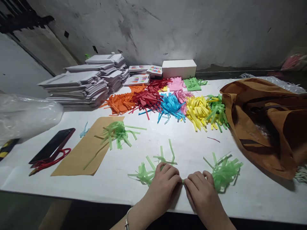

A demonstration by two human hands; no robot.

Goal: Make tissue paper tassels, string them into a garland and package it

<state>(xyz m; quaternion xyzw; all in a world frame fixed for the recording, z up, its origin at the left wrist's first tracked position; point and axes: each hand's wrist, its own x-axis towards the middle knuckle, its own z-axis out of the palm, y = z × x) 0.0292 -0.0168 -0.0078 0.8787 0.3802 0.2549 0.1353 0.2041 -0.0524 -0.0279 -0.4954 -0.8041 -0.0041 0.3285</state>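
Near the table's front edge, my left hand (165, 183) and my right hand (201, 190) are side by side, fingers closed on a thin twisted strip of green tissue paper (183, 181) that shows in the small gap between them. Cut green fringe (144, 174) spreads out beyond my left hand, with a few loose strands above it. A fuller bunch of green fringe (225, 172) fans out beyond my right hand. Another green fringed bunch (118, 132) lies further back, partly on a tan paper sheet (96, 140).
Colourful fringed bundles (171, 105) lie across the table's back. Paper stacks (76, 86) and a white box (179, 68) stand behind. A phone (52, 145) and red-handled scissors (51, 162) lie left, beside plastic wrap (28, 116). A brown bag (263, 127) is at right.
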